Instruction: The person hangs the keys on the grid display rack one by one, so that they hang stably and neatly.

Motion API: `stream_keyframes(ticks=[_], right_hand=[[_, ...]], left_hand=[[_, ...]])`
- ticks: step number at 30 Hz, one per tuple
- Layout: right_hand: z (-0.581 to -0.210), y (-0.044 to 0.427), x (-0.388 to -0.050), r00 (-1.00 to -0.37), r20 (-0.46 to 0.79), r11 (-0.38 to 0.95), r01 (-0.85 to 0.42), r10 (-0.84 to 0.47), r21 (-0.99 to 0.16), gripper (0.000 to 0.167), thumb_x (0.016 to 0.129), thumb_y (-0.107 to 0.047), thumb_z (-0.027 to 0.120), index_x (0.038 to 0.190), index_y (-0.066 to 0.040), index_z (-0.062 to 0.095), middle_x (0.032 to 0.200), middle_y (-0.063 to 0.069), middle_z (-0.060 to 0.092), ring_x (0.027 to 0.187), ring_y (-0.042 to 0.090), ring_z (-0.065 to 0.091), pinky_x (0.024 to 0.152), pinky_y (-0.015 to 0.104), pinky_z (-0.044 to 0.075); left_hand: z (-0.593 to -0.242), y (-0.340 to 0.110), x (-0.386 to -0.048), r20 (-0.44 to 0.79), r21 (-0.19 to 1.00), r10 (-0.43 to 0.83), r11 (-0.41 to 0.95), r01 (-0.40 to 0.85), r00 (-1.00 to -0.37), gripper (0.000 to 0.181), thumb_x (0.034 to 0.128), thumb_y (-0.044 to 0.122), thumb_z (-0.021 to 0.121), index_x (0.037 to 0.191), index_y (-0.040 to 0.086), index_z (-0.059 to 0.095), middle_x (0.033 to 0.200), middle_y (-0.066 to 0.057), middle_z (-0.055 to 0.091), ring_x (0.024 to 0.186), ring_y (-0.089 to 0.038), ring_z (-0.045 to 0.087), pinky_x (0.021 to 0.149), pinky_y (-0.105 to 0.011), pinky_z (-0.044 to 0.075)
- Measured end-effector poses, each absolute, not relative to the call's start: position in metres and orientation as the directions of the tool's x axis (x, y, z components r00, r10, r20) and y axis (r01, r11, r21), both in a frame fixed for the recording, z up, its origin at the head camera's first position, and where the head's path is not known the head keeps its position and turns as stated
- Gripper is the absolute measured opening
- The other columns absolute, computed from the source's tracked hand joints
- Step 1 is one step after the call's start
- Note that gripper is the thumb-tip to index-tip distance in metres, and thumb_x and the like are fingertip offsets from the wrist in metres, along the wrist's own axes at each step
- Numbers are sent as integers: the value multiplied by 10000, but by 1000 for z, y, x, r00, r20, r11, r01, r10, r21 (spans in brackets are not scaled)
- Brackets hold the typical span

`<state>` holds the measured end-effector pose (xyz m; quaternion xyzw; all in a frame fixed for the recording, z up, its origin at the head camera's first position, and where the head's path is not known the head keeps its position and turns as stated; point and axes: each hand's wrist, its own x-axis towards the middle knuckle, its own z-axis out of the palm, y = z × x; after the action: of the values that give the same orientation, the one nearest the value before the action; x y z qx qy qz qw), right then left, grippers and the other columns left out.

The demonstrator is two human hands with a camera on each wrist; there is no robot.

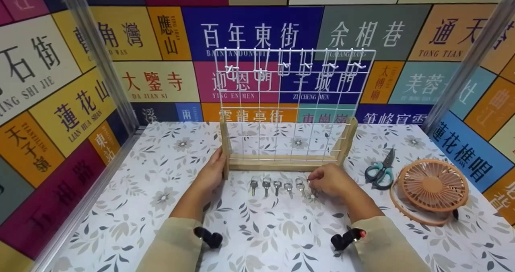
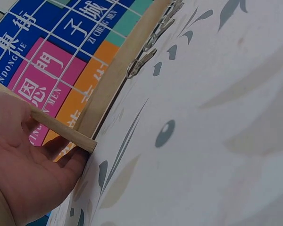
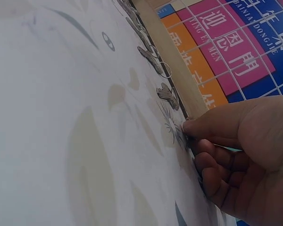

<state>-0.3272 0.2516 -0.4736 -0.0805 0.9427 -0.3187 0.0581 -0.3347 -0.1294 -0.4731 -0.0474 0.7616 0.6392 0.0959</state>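
Observation:
A white wire grid rack (image 1: 297, 108) stands upright in a wooden base (image 1: 277, 166), with several white hooks along its top. My left hand (image 1: 211, 172) grips the base's left end piece; in the left wrist view, the fingers of this hand (image 2: 35, 160) curl round that wooden piece (image 2: 61, 127). Several keys with rings (image 1: 266, 186) lie in a row before the base. At the row's right end my right hand (image 1: 333, 180) pinches a key's ring between thumb and finger. The right wrist view shows this hand (image 3: 247, 150) beside another key (image 3: 166, 95), its own key mostly hidden.
Scissors with teal handles (image 1: 379, 174) lie right of the rack, beside an orange round fan (image 1: 434, 185). A flower-patterned cloth (image 1: 161, 223) covers the table. Behind it stands a wall of coloured street-name panels (image 1: 161, 81), with clear posts at both sides.

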Motion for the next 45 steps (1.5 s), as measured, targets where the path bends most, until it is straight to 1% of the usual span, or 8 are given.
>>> stream_keyframes(ticks=[6, 12, 18, 22, 27, 32, 38, 45], right_hand=[[-474, 253, -326, -984, -54, 774, -101, -172, -626, 134, 915, -107, 783, 1031, -63, 834, 963, 66, 809, 836, 142, 670, 736, 268, 536], [-474, 252, -325, -986, -48, 771, -95, -161, -629, 104, 941, -107, 779, 1021, -79, 840, 977, 64, 814, 896, 173, 701, 813, 312, 569], [-471, 254, -325, -990, -56, 766, -62, -127, -640, 86, 975, -138, 767, 1013, -112, 840, 979, 36, 807, 945, 190, 699, 873, 344, 560], [-466, 254, -324, -990, -57, 762, -61, -127, -645, 96, 998, -164, 750, 1024, -121, 832, 974, 25, 803, 942, 178, 691, 866, 328, 547], [-458, 251, -322, -991, -42, 734, -64, -125, -676, 122, 1014, -179, 728, 1044, -114, 827, 970, 30, 786, 893, 154, 666, 799, 285, 532], [-448, 246, -318, -990, -23, 684, -77, -136, -725, 150, 1013, -198, 725, 1073, -97, 819, 984, 56, 788, 847, 137, 671, 748, 262, 551], [-433, 238, -312, -992, -19, 646, -68, -126, -761, 196, 1002, -285, 757, 1108, -134, 825, 1047, 59, 802, 895, 160, 695, 782, 275, 575], [-422, 230, -308, -996, -8, 590, -47, -92, -806, 241, 987, -349, 785, 1141, -168, 829, 1049, 44, 806, 899, 187, 697, 796, 324, 594]], left_hand=[[-473, -129, -335, -234, 957, 32, 181, -225, -972, 641, 1102, 665, 378, 1692, 497, 195, 1819, 77, 152, 1702, -243, 38, 1366, -601, 30], [-472, -129, -336, -260, 947, 27, 200, -250, -965, 621, 1100, 677, 359, 1679, 534, 188, 1818, 68, 160, 1700, -250, 68, 1365, -604, 54], [-470, -129, -337, -271, 939, 15, 226, -260, -963, 601, 1103, 668, 357, 1671, 551, 197, 1817, 79, 166, 1702, -245, 64, 1366, -599, 47], [-470, -129, -337, -274, 936, 15, 233, -263, -962, 601, 1106, 666, 353, 1672, 550, 189, 1816, 81, 167, 1703, -240, 62, 1367, -598, 42], [-470, -129, -334, -265, 945, 29, 207, -253, -964, 602, 1108, 659, 356, 1676, 538, 194, 1818, 63, 163, 1699, -253, 77, 1364, -608, 60], [-470, -129, -333, -266, 949, 39, 188, -255, -963, 607, 1111, 651, 357, 1682, 524, 192, 1822, 70, 142, 1701, -244, 53, 1363, -611, 44], [-472, -129, -334, -275, 949, 38, 175, -264, -961, 604, 1111, 647, 365, 1679, 527, 197, 1820, 92, 141, 1706, -222, 29, 1371, -580, 29], [-472, -128, -335, -281, 945, 25, 184, -272, -959, 603, 1103, 665, 368, 1670, 548, 201, 1819, 94, 150, 1706, -243, 31, 1359, -621, 19]])
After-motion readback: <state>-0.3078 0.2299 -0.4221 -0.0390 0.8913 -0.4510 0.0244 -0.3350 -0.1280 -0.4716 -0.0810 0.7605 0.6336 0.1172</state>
